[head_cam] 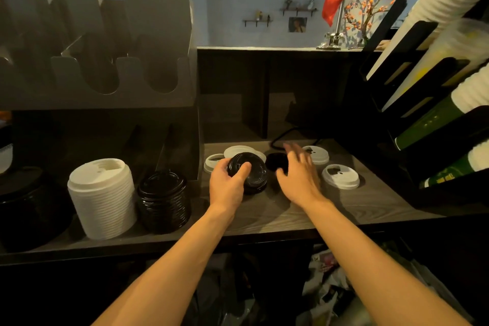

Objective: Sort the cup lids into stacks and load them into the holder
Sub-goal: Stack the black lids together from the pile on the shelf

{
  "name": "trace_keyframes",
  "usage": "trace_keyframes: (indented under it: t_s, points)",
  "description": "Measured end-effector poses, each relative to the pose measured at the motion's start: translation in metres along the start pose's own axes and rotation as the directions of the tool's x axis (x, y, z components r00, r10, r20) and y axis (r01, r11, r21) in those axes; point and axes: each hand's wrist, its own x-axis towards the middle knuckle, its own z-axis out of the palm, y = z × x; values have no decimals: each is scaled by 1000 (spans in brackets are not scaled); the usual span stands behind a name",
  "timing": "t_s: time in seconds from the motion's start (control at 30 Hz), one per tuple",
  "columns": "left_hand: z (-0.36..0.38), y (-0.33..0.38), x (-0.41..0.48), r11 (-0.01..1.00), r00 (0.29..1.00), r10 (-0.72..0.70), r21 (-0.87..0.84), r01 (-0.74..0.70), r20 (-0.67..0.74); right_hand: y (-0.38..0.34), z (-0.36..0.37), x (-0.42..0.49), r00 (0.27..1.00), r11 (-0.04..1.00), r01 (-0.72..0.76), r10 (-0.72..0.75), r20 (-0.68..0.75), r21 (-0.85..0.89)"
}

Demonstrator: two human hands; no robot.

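Left hand (pixel 227 185) grips short stack of glossy black plastic dome lids (pixel 251 171) by the rim; right hand (pixel 299 174) spread, empty, loose flat black plastic lid (pixel 275 161) just beside its thumb. Lids likely light, thin, slippery: pinch rims

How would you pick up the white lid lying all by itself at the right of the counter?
Come from above and pinch the white lid by opposite sides of its round rim. It lies flat on the counter, touching nothing else, so its edge is free all round.
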Motion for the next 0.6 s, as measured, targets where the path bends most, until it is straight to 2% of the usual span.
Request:
trace_keyframes:
  t_s: [0.07, 0.1, 0.2, 0.27, 0.37, 0.4, 0.53, 0.6]
  points:
    - [0, 2, -1, 1000, 1000, -6, -25, 6, -3, 2, 4, 3, 986, 990, -53, 74, 152, -134]
    - [0, 3, -2, 999, 1000, -9, -51, 9, -10, 1, 5, 2, 982, 981, -41, 74, 172, -187]
    - [0, 7, -4, 995, 999, -21, -99, 19, -24, -3, 3, -3, 996, 959, -31, 53, 71, -283]
    - [-1, 7, -5, 995, 999, -36, -93, 34, -19, -6, -1, -6, 994, 973, -38, 61, 94, -227]
    - [-3, 8, -5, 996, 1000, -19, -84, 17, -24, -8, -6, -8, 959, 992, -57, 85, 270, -109]
    - [-3, 9, -6, 997, 999, -4, -82, 1, -37, -8, -7, -8, 956, 992, -48, 81, 281, -119]
    - [-3, 11, -7, 996, 996, 9, -89, -17, -93, -10, -7, -14, 981, 978, -13, 52, 185, -208]
    - [-1, 12, -7, 995, 995, -11, -100, 1, -95, -10, -7, -15, 973, 986, 5, 34, 227, -169]
